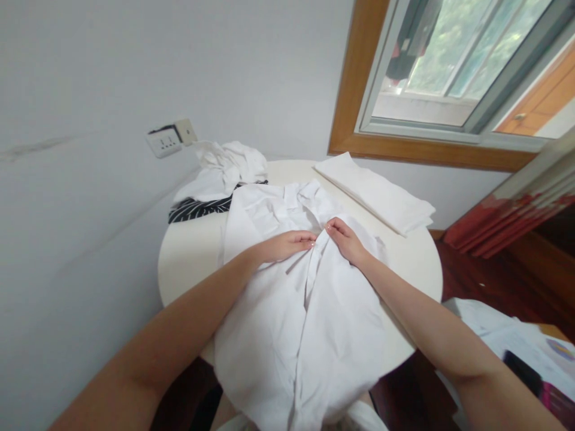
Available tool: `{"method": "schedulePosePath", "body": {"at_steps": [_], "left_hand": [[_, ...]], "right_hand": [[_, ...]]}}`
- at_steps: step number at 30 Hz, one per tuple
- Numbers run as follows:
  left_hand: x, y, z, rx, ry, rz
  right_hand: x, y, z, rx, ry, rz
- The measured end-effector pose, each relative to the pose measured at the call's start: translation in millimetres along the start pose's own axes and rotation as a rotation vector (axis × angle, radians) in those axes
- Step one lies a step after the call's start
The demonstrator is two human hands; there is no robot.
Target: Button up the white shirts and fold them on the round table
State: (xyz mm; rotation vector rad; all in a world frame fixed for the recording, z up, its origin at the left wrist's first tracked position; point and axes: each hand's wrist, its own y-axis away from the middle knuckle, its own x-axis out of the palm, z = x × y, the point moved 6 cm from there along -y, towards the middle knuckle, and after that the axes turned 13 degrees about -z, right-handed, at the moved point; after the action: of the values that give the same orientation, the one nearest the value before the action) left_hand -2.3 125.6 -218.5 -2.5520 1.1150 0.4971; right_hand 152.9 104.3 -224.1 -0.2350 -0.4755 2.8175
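A white shirt (296, 323) lies spread on a round cream table (188, 251), collar away from me, its hem hanging over the near edge. My left hand (287, 245) and my right hand (344, 238) meet at the shirt's front opening just below the collar. Both pinch the fabric edges there, fingertips nearly touching.
A folded white cloth (375, 193) lies at the table's back right. A crumpled white garment (224, 167) over a black striped one (200, 209) sits at the back left by a wall socket (167, 141). A window (449, 66) is behind; papers (516, 341) lie lower right.
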Motion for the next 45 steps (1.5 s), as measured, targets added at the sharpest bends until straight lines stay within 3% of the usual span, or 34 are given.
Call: {"method": "schedulePosePath", "body": {"at_steps": [8,14,20,25,31,36,41,45], "left_hand": [[-2.0,-2.4,7.4,-0.024,-0.013,0.017],[-2.8,-1.9,-1.4,0.196,-0.283,-0.25],[-5.0,2.0,-12.2,0.327,-0.428,-0.243],[-6.3,2.2,-12.9,0.333,-0.381,-0.155],[-6.8,3.2,-13.8,0.348,-0.448,-0.243],[-11.7,0.2,-10.3,0.246,-0.342,-0.324],[-11.6,-3.3,-7.4,0.183,-0.224,-0.249],[-12.6,-1.0,-11.1,0.193,-0.28,-0.301]], "right_hand": [[-2.1,-1.5,-5.2,0.1,-0.089,-0.044],[-1.3,0.0,-5.7,0.18,-0.17,-0.023],[-2.3,1.1,-7.5,0.248,-0.195,-0.024],[-2.8,1.0,-5.8,0.26,-0.214,-0.036],[-2.6,-0.3,-4.5,0.251,-0.253,-0.035],[-2.6,0.6,-3.4,0.286,-0.246,-0.033],[-3.2,2.0,-2.3,0.327,-0.267,-0.044],[-3.2,2.3,-1.0,0.311,-0.224,-0.029]]}}
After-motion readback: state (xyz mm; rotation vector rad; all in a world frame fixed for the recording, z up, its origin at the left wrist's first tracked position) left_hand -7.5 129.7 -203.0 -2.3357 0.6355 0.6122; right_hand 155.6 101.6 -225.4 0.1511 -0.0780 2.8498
